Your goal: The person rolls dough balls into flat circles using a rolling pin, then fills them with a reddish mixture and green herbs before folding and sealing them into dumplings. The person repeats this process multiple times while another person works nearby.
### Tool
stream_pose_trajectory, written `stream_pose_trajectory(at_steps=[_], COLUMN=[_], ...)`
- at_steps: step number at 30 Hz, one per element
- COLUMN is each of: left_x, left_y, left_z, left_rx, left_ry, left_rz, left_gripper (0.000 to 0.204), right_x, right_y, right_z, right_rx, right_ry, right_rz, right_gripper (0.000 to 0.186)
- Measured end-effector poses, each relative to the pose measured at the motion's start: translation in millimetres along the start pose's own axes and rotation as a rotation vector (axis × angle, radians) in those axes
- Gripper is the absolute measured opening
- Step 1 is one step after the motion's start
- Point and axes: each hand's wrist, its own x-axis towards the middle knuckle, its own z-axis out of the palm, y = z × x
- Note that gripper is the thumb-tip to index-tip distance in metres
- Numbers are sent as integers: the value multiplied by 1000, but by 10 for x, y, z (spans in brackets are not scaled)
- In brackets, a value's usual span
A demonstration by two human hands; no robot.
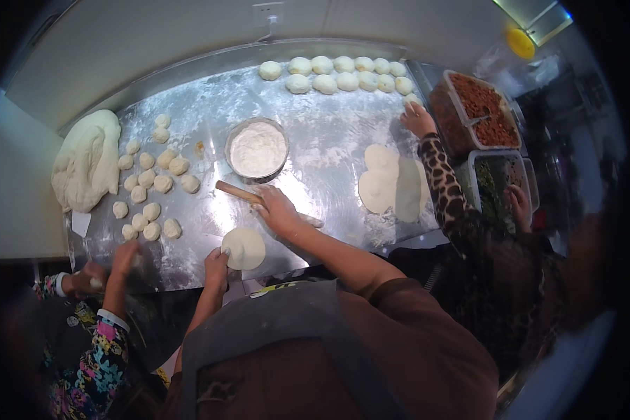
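left hand [216,270] pinches dough round [246,248], mid-frame; right hand [278,210] grips rolling pin [236,191]. seemingly done: buns [347,82], upper frame. likely unrolled: dough balls [163,184], mid-left.

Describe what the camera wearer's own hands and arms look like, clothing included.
The left hand and right hand appear ungloved, the forearms bare. The right arm's brown sleeve is short, ending on the upper arm; the left sleeve is hard to make out. A dark grey apron covers the front.
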Motion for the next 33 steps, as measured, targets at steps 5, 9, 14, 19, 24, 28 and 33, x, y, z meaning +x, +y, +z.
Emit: stream_pose_trajectory(at_steps=[5,9,14,19,24,28,33], left_x=[-16,-468,-266,-309,-390,-363,-359], left_y=[272,1057,1107,1059,937,890,992], left_z=[267,674,966,1247,1503,1821,2165], left_rx=[163,-306,-813,-765,-730,-671,-630], left_ry=[-74,-376,-731,-796,-779,-811,-736], left_rz=[97,34,-77,-168,-185,-273,-316], left_gripper=[26,37,64,62,60,58,58], right_x=[-434,-871,-1011,-1328,-1493,-1123,-980], right_y=[277,750,1271,1633,1745,2017,2258], right_z=[-336,-1047,-1511,-1473,-1915,-2286,-2572], right_rx=[-48,-226,-360,-539,-518,-470,-393], right_ry=[39,181,238,316,380,469,477], right_rz=[102,357,650,718,799,835,984], right_gripper=[38,36,42,43,45,47,50])
